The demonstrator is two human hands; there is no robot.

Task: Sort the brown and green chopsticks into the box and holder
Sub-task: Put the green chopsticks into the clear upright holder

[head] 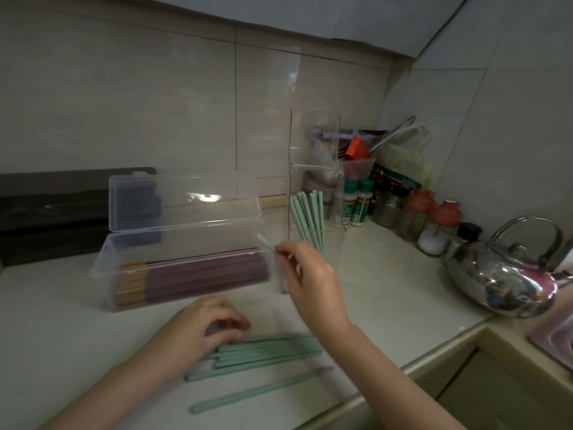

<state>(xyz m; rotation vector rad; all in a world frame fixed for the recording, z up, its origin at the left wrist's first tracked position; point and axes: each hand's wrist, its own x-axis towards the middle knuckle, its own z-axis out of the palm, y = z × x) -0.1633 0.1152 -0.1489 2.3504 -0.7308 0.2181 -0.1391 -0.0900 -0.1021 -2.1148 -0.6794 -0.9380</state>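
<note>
Two bare hands and forearms are seen, with no sleeve shown on either arm up to the frame's lower edge. No ring, watch or bracelet is seen on the left hand [206, 327] or the right hand [313, 283]. The fingernails are kept short, though fine detail is blurred.

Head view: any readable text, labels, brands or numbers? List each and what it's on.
No text can be read in this view.
Two green-capped bottles: green and orange labels with print, too small and blurred to read.
Bag in the corner: red and green printed band, blurred, unreadable.
Clear box, clear holder, kettle: no markings visible.
</note>
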